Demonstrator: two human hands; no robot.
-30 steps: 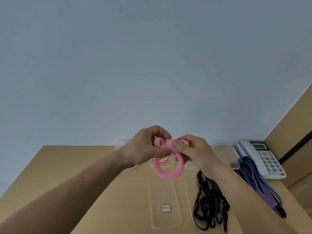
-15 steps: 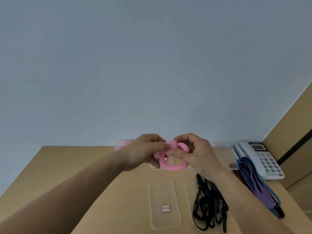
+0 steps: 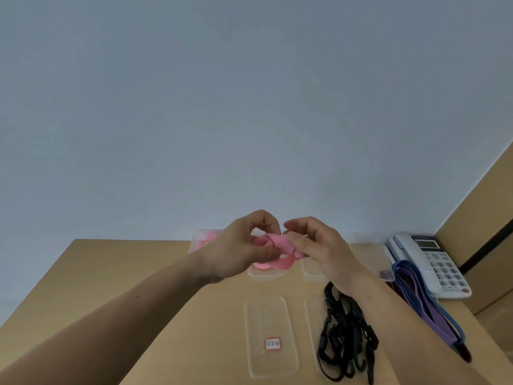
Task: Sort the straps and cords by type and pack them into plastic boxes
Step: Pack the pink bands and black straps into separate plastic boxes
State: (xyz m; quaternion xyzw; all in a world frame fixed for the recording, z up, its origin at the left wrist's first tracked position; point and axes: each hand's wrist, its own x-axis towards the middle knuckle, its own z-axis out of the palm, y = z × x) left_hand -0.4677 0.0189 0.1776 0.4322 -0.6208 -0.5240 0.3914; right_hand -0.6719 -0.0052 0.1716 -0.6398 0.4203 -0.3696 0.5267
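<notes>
Above the far middle of the surface, the left hand and right hand both pinch a coiled pink strap between curled fingers, over clear boxes.

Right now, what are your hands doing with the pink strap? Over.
Left hand, right hand: both pinching pink strap, bunched up above the table. Black cords loose on table. Nothing in the way.

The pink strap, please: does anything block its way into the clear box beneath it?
Nothing visible does: the pink strap, gripped by left hand and right hand, sits just above the open clear box.
</notes>
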